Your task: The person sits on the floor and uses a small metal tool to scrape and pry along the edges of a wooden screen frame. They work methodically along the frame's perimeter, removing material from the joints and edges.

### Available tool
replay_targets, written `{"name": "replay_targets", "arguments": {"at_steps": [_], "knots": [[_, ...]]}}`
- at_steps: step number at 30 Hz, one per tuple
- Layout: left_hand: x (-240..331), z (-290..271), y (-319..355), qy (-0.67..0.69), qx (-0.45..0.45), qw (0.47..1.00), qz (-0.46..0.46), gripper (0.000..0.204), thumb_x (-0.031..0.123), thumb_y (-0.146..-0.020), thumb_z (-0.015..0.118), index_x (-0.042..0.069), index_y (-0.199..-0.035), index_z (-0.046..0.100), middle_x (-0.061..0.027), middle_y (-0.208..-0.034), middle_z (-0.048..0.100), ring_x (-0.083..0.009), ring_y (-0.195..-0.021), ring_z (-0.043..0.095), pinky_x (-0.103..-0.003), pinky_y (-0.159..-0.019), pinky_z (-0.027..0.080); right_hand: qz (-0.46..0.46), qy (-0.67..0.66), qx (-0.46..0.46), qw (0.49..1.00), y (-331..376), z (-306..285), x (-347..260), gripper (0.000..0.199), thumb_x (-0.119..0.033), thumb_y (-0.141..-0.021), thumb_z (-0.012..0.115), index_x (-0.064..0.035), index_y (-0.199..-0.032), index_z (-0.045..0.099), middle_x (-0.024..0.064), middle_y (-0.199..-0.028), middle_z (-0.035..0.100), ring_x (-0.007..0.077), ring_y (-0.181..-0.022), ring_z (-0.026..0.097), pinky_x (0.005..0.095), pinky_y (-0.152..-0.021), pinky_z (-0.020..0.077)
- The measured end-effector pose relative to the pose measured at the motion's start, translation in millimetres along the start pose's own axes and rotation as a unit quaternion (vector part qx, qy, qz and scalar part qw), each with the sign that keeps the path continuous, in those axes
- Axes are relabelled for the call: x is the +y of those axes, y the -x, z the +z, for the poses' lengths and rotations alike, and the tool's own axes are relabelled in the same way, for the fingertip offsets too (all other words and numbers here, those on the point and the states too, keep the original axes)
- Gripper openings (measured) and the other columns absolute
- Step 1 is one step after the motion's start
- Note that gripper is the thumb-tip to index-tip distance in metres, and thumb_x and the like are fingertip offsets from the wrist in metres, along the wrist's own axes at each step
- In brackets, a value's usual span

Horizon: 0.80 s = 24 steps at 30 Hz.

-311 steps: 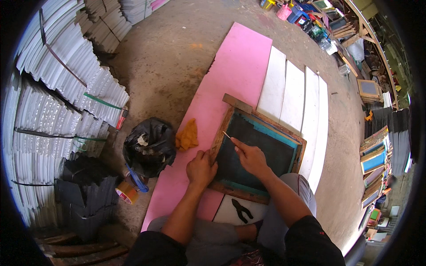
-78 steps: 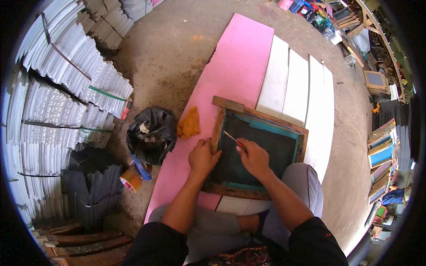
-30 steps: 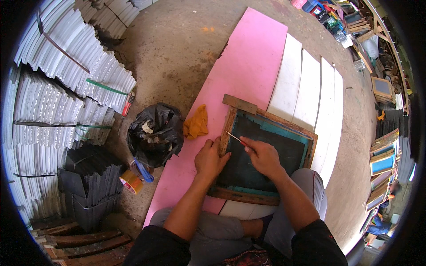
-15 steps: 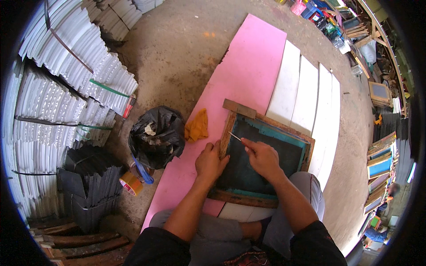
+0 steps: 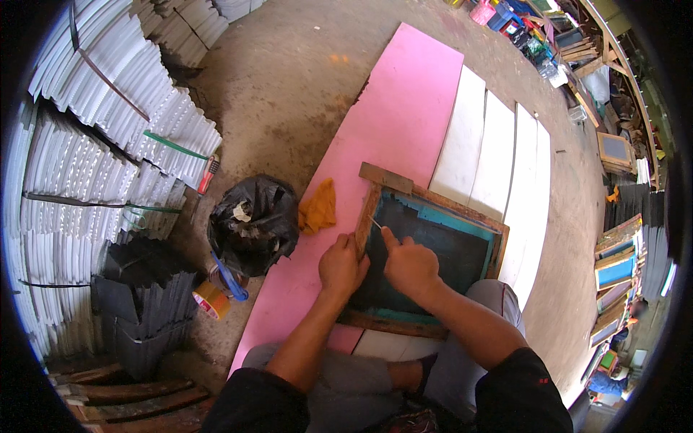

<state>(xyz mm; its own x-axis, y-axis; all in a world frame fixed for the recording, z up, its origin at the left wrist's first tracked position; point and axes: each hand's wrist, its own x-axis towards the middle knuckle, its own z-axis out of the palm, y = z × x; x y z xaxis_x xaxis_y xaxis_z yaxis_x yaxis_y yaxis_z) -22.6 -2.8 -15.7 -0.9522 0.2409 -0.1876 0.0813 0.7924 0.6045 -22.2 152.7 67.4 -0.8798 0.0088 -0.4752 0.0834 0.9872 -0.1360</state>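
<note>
Wooden-framed screen (image 5: 456,249) – left hand (image 5: 342,265) clamped on its left side, right hand (image 5: 411,265) closed round a slim tool (image 5: 375,222).

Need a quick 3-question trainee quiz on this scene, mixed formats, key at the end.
1. Multiple choice: the left hand is on which side of the wooden frame?
a) far side
b) right side
c) left side

2. True or false: the orange cloth lies on the pink sheet, to the right of the black bag.

3. Fill in: the right hand holds a ____.

Key: 1: c; 2: true; 3: thin tool.
</note>
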Motion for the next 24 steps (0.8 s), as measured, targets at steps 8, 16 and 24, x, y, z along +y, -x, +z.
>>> {"name": "replay_targets", "arguments": {"at_steps": [8, 16, 24], "knots": [[-2, 5, -2, 0.015, 0.029, 0.999, 0.025, 0.045, 0.025, -0.08, 0.08, 0.003, -0.116, 0.065, -0.0164, -0.103, 0.064, -0.0385, -0.089, 0.069, -0.048, -0.076, 0.057, -0.041, -0.227, 0.056, 0.971, -12, 20, 37, 0.041, -0.022, -0.099, 0.055, -0.0166, -0.139, 0.062, 0.0268, -0.09, 0.071, 0.0429, -0.082, 0.072, 0.0539, -0.076, 0.0595], [0, 4, -2, 0.013, 0.03, 0.999, 0.026, 0.043, 0.026, -0.079, 0.08, 0.003, -0.112, 0.064, -0.0157, -0.102, 0.064, -0.0382, -0.088, 0.069, -0.049, -0.075, 0.057, -0.11, -0.225, 0.075, 0.965, -23, 45, 62, 0.05, -0.022, -0.098, 0.057, -0.0205, -0.148, 0.053, 0.0231, -0.094, 0.07, 0.041, -0.087, 0.072, 0.0544, -0.077, 0.0576], [-3, 6, -3, 0.011, 0.02, 1.0, 0.02, 0.044, 0.027, -0.079, 0.08, 0.003, -0.112, 0.063, -0.016, -0.103, 0.064, -0.0391, -0.088, 0.069, -0.05, -0.075, 0.057, -0.107, -0.162, 0.033, 0.98, -18, 35, 59, 0.056, -0.019, -0.099, 0.058, -0.0231, -0.153, 0.047, 0.0214, -0.089, 0.067, 0.0418, -0.081, 0.07, 0.0547, -0.075, 0.0574]]}}
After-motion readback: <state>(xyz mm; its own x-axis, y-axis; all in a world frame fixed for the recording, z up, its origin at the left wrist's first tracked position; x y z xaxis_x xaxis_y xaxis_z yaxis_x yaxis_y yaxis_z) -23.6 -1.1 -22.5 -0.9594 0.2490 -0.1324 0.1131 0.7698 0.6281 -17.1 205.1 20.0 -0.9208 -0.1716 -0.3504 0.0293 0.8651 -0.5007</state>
